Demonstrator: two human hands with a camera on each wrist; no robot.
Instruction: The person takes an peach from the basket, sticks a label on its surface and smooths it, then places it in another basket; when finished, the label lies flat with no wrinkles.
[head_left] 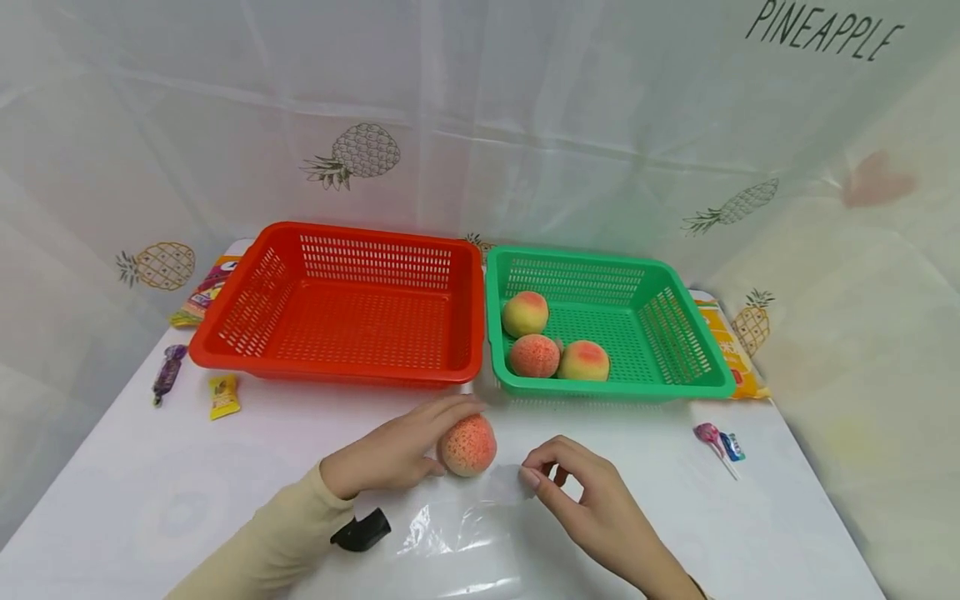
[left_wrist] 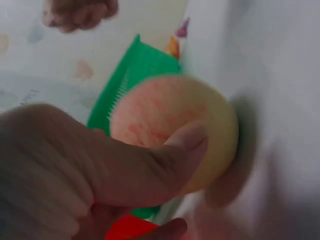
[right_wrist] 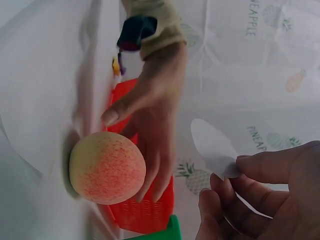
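A peach [head_left: 468, 445] with a speckled red side rests on the white table between my two hands. My left hand [head_left: 393, 450] is at its left, fairly straight fingers reaching past its far side and the thumb near its front. In the left wrist view the thumb [left_wrist: 150, 172] overlaps the peach [left_wrist: 175, 125]. The right wrist view shows some space between that thumb [right_wrist: 122, 107] and the peach [right_wrist: 107, 167]. To the right, my right hand [head_left: 592, 504] pinches a thin, whitish piece with a rounded edge [right_wrist: 212, 145] between thumb and fingers.
A red basket [head_left: 337, 364] stands behind my left hand. Beside it, a green basket [head_left: 645, 390] holds three peaches [head_left: 534, 357]. Clear plastic [head_left: 457, 542] lies in front. Wrapped sweets [head_left: 223, 396] lie left, a lollipop [head_left: 708, 433] right, and snack packets [head_left: 735, 350] beside the baskets.
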